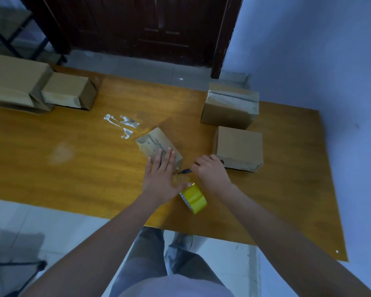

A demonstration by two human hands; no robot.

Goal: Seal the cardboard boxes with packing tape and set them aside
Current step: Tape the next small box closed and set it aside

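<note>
- Cardboard box (pixel 159 144) lies mid-table (pixel 73 159), tilted; its long axis runs from far-left to near-right, near end toward your hands.
- Your left hand (pixel 162 174) presses flat on the box top, fingers straight and slightly spread.
- Your right hand (pixel 210 170) is curled round a dark cutter (pixel 185 171), tip touching the tape strip at the box's near end.
- Yellow tape roll (pixel 194 198) sits just below, strip apparently running from it to the box.
- Step, as judged: cutting the tape free after sealing.
- Next move calls for a clean cut, then smoothing the loose end down and shifting the box aside, likely beside the two boxes (pixel 234 125) at right.
</note>
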